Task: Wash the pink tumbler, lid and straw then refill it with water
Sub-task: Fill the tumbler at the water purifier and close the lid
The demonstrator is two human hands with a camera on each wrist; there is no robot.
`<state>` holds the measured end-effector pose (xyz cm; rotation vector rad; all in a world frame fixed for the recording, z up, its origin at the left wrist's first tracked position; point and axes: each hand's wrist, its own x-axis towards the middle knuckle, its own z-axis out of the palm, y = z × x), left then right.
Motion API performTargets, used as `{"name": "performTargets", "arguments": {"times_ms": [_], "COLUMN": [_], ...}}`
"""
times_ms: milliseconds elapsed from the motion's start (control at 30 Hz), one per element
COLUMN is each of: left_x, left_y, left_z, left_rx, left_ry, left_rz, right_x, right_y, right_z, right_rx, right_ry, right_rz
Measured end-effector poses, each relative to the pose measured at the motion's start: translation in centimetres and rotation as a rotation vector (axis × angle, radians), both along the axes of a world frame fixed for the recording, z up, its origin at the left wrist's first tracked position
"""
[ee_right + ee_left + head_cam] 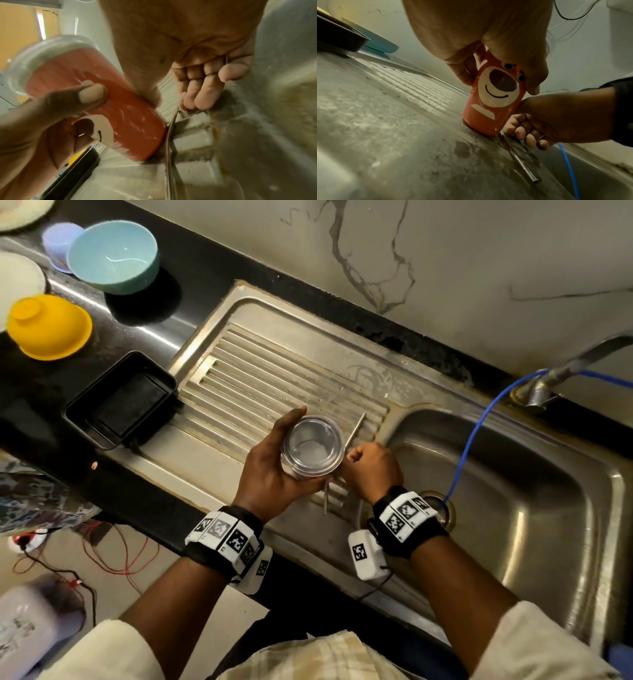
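Note:
The pink tumbler (494, 102) with a bear face stands on the ribbed drainboard (274, 371), its clear lid (312, 445) on top. My left hand (274, 467) grips its body, thumb on the far side and fingers around the near side. A metal straw (356, 428) lies flat on the drainboard just right of the tumbler's base. My right hand (371, 463) hovers low over the straw, beside the tumbler. Its fingers (202, 83) are curled, and a thin wire (226, 58) shows between them. I cannot make out what the wire belongs to.
The sink basin (513, 491) lies to the right, with a tap (565, 368) and a blue hose (479, 422) leading to the drain. On the counter at left are a black tray (123, 402), an upturned yellow bowl (48, 326) and a teal bowl (113, 254).

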<state>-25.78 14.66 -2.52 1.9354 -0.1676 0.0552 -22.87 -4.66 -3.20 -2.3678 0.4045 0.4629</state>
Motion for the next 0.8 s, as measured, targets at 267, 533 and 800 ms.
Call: {"name": "performTargets", "arguments": {"times_ms": [267, 533, 800], "left_x": [-0.1, -0.3, -1.4], "left_y": [-0.1, 0.1, -0.8], "left_z": [0.4, 1.2, 2.2], "left_rx": [-0.009, 0.003, 0.054], "left_ry": [0.010, -0.027, -0.045], "left_rz": [-0.008, -0.035, 0.047], "right_x": [2.1, 1.8, -0.6], "right_y": [1.1, -1.0, -4.5], "right_z": [1.2, 1.9, 5.6], "right_rx": [-0.067, 0.046, 0.272], "right_ry": [0.027, -0.096, -0.410], "right_rz": [0.065, 0.020, -0.029]}}
